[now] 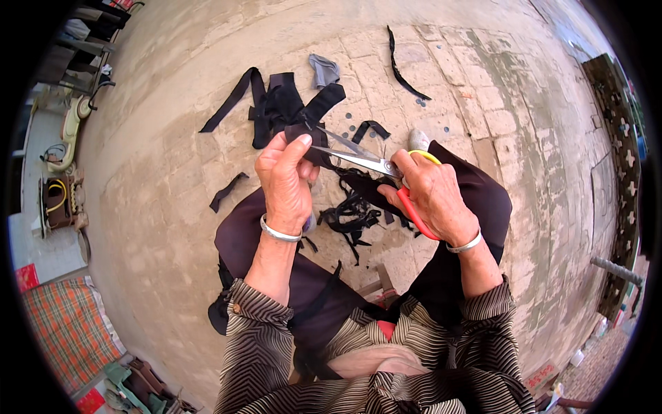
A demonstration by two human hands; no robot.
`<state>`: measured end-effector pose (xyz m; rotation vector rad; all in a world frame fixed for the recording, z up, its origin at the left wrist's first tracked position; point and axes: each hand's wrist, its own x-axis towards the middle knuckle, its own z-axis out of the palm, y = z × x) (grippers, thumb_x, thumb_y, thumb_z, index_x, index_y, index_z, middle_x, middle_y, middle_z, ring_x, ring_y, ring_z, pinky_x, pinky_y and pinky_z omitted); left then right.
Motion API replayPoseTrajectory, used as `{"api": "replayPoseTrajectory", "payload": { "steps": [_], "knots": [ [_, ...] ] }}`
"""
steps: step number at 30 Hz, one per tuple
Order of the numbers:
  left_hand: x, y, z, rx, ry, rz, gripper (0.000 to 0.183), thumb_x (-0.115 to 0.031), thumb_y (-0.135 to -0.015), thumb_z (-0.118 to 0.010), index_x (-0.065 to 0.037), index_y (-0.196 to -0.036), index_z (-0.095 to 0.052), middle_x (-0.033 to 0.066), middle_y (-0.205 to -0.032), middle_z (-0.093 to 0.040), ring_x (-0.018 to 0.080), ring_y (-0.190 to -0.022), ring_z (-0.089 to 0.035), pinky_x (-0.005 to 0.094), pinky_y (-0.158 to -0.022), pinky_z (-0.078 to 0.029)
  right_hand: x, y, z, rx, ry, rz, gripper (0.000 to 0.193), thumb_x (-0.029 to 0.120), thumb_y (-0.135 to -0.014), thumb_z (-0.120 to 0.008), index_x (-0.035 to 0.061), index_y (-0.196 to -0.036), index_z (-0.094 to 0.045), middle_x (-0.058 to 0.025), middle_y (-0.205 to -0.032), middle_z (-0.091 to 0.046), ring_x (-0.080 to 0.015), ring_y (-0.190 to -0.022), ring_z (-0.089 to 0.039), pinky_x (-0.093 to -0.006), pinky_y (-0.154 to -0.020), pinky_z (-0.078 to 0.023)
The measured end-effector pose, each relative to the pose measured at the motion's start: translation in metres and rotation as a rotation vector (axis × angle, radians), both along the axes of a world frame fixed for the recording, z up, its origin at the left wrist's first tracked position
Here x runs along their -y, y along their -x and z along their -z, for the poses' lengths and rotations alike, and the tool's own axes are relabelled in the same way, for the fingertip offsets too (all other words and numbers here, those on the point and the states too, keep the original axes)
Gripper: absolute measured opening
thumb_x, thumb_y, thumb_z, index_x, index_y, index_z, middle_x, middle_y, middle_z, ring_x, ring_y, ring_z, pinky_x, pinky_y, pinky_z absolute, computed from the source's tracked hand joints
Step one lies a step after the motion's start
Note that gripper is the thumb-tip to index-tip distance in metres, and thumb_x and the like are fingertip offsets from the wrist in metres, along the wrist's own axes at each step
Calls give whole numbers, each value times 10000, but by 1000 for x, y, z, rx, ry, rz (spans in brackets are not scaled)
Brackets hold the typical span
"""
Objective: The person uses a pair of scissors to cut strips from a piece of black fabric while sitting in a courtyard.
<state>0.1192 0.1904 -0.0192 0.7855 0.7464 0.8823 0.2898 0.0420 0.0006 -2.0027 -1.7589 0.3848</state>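
Between thumb and fingers, my left hand (284,181) pinches a piece of dark cloth (308,138). My right hand (433,190) grips scissors (362,160) with one yellow and one red handle loop. Their blades are spread and point left, with the tips beside the cloth; whether they touch it I cannot tell. Beyond my left hand, wide black cloth strips (283,103) lie heaped on the ground. Below the scissors, between my knees, is a tangle of thin black scraps (352,214).
A grey cloth piece (324,71) and a long black strip (400,65) lie farther out on the brick paving (476,96). At the far left stand a brown bag (61,203) and a plaid cloth (72,331). A patterned dark barrier (624,179) runs along the right.
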Motion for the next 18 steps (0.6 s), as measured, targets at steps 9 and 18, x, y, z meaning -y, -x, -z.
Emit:
{"api": "replayPoseTrajectory", "payload": {
  "steps": [9,18],
  "knots": [
    [6,-4,0,-63,-72,58,40,-60,-873,-663,-35,-895,-640,-16,-714,-602,30,-500,-416,202,-471,-353,-3,-2,2,12,-80,39,333,259,-824,-737,37,-937,-516,-123,-755,-509,-316,-708,-549,-409,-588,-397],
    [13,-7,1,-68,-101,143,48,-43,-877,-657,-23,-918,-642,-20,-707,-591,32,-502,-439,201,-468,-379,-7,3,3,15,-41,41,491,289,-728,-813,49,-1034,-513,-133,-856,-524,-327,-813,-574,-422,-685,-454]
  ]
}}
